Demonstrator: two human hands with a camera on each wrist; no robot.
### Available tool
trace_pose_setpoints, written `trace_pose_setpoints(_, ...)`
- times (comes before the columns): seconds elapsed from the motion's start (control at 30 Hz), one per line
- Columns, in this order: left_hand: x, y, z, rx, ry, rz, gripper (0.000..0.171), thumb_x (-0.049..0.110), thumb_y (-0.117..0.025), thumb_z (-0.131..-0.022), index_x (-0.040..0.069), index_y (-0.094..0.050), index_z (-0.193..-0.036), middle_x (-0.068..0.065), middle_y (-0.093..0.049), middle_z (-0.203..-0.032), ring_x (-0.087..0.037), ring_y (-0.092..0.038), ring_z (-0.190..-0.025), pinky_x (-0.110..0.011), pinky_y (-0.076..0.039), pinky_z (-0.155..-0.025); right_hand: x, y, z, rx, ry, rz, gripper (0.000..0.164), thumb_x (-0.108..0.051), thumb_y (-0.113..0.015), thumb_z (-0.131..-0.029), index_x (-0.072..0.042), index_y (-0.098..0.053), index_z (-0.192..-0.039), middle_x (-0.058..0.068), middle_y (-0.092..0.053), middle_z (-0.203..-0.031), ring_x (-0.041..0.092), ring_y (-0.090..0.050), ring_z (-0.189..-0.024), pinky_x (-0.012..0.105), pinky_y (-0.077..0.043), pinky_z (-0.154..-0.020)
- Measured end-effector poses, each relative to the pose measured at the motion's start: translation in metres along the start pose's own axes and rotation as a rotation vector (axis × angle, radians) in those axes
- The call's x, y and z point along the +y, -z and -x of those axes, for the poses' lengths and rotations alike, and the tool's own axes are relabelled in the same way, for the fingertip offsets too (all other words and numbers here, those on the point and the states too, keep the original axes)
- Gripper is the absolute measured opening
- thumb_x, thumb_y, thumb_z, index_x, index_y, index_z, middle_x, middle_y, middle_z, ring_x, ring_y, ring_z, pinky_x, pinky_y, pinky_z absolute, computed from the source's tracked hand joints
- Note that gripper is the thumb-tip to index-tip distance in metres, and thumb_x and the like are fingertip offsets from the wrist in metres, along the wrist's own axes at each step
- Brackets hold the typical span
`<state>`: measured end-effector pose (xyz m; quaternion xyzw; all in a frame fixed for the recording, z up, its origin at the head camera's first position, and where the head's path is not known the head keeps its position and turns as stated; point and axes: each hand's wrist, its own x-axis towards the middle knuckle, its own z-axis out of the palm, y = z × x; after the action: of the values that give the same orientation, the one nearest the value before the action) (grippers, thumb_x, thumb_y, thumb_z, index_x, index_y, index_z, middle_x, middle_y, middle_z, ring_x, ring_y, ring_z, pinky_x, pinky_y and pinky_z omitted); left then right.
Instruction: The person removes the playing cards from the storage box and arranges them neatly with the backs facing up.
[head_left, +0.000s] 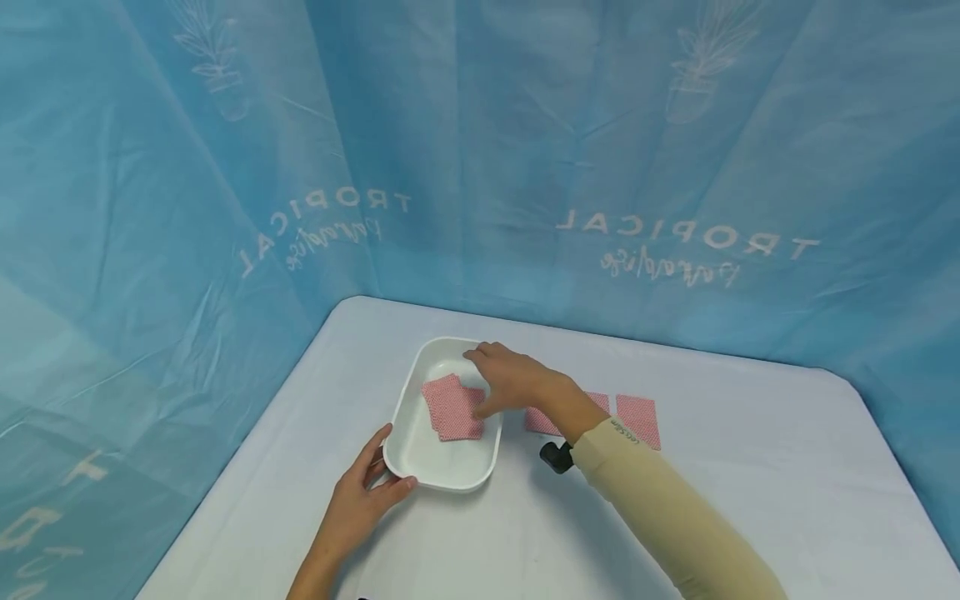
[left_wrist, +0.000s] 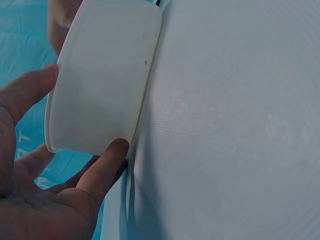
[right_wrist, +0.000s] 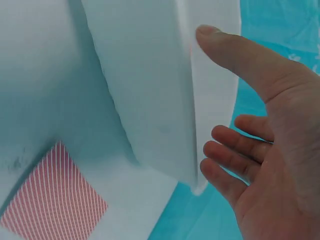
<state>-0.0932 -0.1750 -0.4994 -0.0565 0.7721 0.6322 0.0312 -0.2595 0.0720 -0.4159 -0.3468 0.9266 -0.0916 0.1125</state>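
White tub with red cards is gripped at its near-left corner by the left hand; over its right edge, the right hand is loosely spread.

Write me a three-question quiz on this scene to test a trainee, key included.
1. Multiple choice: Where on the white tray is the left hand, as the head camera sees it?
A) Far right corner
B) Near left corner
C) Middle of the far side

2. True or false: The right hand is empty.

3. Fill the gap: Red-and-white patterned cards lie both inside the tray and on the ____.

Key: 1. B. 2. True; the right wrist view shows nothing in its grasp. 3. Table.
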Motion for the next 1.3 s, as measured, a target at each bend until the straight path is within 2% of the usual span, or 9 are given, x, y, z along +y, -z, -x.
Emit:
trace_pose_setpoints(0.1, -0.001, 0.002, 0.0, -0.01, -0.012, -0.001, 0.084, 0.024, -0.083, -0.077, 0.036, -0.036, -0.146, -0.01, -0.049, -0.137, -0.024, -0.051, -0.124, -0.028, -0.05, -0.089, -0.007, -0.006, -0.006, -0.014, 0.008, 0.027, 0.098, -0.051, -0.079, -0.071, -0.008, -0.036, -0.147, 0.007, -0.039, -0.143, 0.022, -0.035, -0.13, 0.037, -0.041, -0.101)
trace_pose_setpoints(0.3, -0.002, 0.002, 0.0, -0.005, -0.017, -0.024, 0.084, 0.027, -0.083, -0.077, 0.038, -0.036, -0.146, -0.009, -0.049, -0.137, -0.024, -0.052, -0.123, -0.029, -0.05, -0.088, -0.013, -0.017, -0.015, -0.062, -0.005, 0.082, 0.101, -0.056, -0.081, -0.066, -0.007, -0.04, -0.145, 0.002, -0.044, -0.127, 0.017, -0.039, -0.118, 0.031, -0.042, -0.098)
trace_pose_setpoints(0.6, -0.001, 0.002, -0.002, 0.005, -0.015, -0.019, 0.085, 0.025, -0.083, -0.076, 0.036, -0.037, -0.146, -0.011, -0.049, -0.137, -0.027, -0.052, -0.123, -0.03, -0.051, -0.087, -0.021, -0.028, -0.027, -0.129, -0.029, 0.097, 0.096, -0.057, -0.084, -0.063, -0.01, -0.048, -0.137, 0.0, -0.042, -0.12, 0.016, -0.039, -0.109, 0.031, -0.045, -0.091)
trace_pose_setpoints(0.73, -0.003, 0.001, -0.001, 0.003, -0.02, -0.008, 0.085, 0.023, -0.083, -0.076, 0.033, -0.037, -0.147, -0.013, -0.048, -0.137, -0.029, -0.053, -0.122, -0.03, -0.051, -0.086, -0.024, -0.031, -0.03, -0.165, -0.056, 0.132, 0.096, -0.058, -0.084, -0.062, -0.011, -0.048, -0.137, 0.001, -0.041, -0.122, 0.016, -0.038, -0.108, 0.031, -0.045, -0.091)
trace_pose_setpoints(0.83, -0.003, 0.002, -0.002, 0.001, -0.013, -0.006, 0.085, 0.022, -0.083, -0.077, 0.036, -0.037, -0.146, -0.011, -0.048, -0.138, -0.028, -0.053, -0.122, -0.029, -0.051, -0.086, -0.026, -0.034, -0.031, -0.184, -0.078, 0.149, 0.096, -0.058, -0.084, -0.062, -0.012, -0.048, -0.138, 0.001, -0.04, -0.127, 0.016, -0.037, -0.109, 0.032, -0.044, -0.093)
trace_pose_setpoints(0.97, -0.002, 0.003, -0.001, -0.003, -0.006, 0.005, 0.084, 0.021, -0.083, -0.077, 0.039, -0.037, -0.145, -0.011, -0.047, -0.138, -0.027, -0.052, -0.123, -0.028, -0.051, -0.086, -0.026, -0.038, -0.032, -0.178, -0.079, 0.151, 0.092, -0.055, -0.085, -0.062, -0.014, -0.05, -0.136, 0.001, -0.042, -0.128, 0.015, -0.038, -0.108, 0.032, -0.045, -0.092)
trace_pose_setpoints(1.3, -0.002, 0.0, 0.0, 0.0, -0.023, 0.008, 0.084, 0.021, -0.082, -0.078, 0.034, -0.036, -0.147, -0.013, -0.047, -0.139, -0.029, -0.049, -0.125, -0.029, -0.05, -0.087, -0.025, -0.036, -0.031, -0.171, -0.075, 0.106, 0.084, -0.048, -0.088, -0.063, -0.013, -0.054, -0.131, 0.001, -0.045, -0.126, 0.016, -0.04, -0.108, 0.032, -0.046, -0.091)
